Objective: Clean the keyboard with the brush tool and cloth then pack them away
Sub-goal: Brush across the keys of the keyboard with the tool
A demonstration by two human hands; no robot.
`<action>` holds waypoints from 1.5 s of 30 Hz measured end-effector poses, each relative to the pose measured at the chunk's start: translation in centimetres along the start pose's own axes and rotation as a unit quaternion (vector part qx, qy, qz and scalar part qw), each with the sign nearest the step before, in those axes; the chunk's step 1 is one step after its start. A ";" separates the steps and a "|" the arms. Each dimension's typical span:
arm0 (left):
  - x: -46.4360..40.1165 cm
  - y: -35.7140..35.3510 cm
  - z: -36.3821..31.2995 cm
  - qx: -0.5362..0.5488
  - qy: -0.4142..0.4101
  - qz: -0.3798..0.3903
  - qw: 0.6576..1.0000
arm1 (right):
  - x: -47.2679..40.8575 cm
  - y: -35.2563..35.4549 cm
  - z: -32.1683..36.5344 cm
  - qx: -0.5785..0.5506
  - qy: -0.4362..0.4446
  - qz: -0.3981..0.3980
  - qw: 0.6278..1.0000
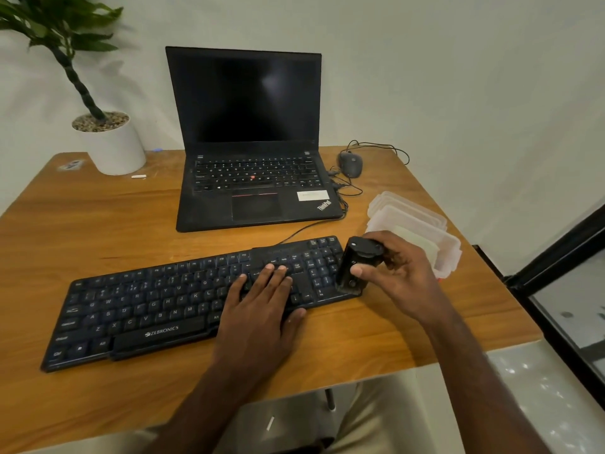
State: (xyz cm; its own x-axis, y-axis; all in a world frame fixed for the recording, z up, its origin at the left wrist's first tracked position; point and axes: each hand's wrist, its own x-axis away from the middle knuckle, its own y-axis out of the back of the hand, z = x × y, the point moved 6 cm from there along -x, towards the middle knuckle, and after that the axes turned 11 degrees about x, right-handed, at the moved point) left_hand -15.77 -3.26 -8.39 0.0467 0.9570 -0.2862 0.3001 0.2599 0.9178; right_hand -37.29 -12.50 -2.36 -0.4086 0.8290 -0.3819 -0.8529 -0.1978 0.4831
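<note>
Keyboard (pixel 196 303) lies across the near half of the table (pixel 114 224), angled, its right end further from me than its left. Cable runs off its back edge toward the laptop (pixel 252 142).

My left hand (pixel 262 299) is flat on the keys just left of the numpad, fingers spread, palm down, gripping nothing. Reads as a brace: pins the board so it doesn't skate while I scrub.

My right hand (pixel 396 273) is closed round the brush tool (pixel 355 267), thumb across its front face, fingers wrapped behind. Tool stands near upright, lower end down on the numpad at the board's right edge. Can't make out bristles; the bottom is dark against dark keys. My guess is the brushing step is in hand, working at the right end; the rest of the board looks undone, though I can't judge dust from here.

Tub (pixel 448 257), clear plastic, sits just beyond my right hand near the table's right edge, open. Pale flat thing inside, partly hidden by my hand, probably the cloth (pixel 425 245). Its lid (pixel 406 208) lies just behind, touching or overlapping the tub; can't tell which. Kept near the working hand, so swapping tools and packing up is a short reach.

Mouse (pixel 351 163) right of the laptop, plant pot (pixel 114 149) back left, both well clear.
</note>
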 end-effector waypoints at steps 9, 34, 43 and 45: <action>0.0 -0.1 -0.1 0.006 0.002 0.005 1.000 | -2.0 -1.1 0.2 0.002 -0.002 -0.006 1.000; -0.1 -0.2 -0.1 -0.001 -0.016 -0.024 1.000 | -0.1 0.6 1.1 0.071 -0.081 -0.140 0.984; -0.1 0.0 -0.2 0.003 -0.013 -0.019 1.000 | -3.5 -0.5 0.9 0.167 -0.112 -0.210 0.957; -0.1 -0.1 -0.2 0.002 -0.006 -0.014 1.000 | -4.7 -0.6 1.0 0.190 -0.118 -0.209 0.952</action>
State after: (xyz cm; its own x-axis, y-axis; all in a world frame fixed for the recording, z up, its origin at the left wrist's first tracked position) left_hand -15.99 -3.36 -8.35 0.0504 0.9474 -0.3161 0.3054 0.2867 0.9080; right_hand -34.53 -15.80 -0.09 0.0636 0.8966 -0.4382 -0.7274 0.3422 0.5947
